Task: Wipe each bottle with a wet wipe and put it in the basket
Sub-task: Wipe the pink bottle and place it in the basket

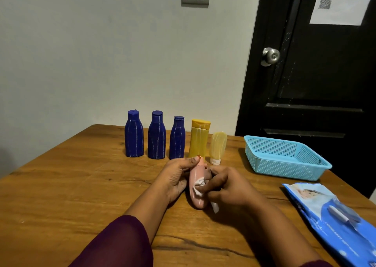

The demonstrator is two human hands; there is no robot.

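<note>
One pink bottle [198, 200] within left-hand grip [176, 178]

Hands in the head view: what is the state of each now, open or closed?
The left hand grips the pink plastic bottle.
The right hand pinches the white wet wipe against that bottle.

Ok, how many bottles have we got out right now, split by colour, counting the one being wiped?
Blue bottles: 3
Yellow bottle: 1
Pale yellow tube bottle: 1
Pink bottle, held in the left hand: 1
Total: 6, none in the blue basket
</note>
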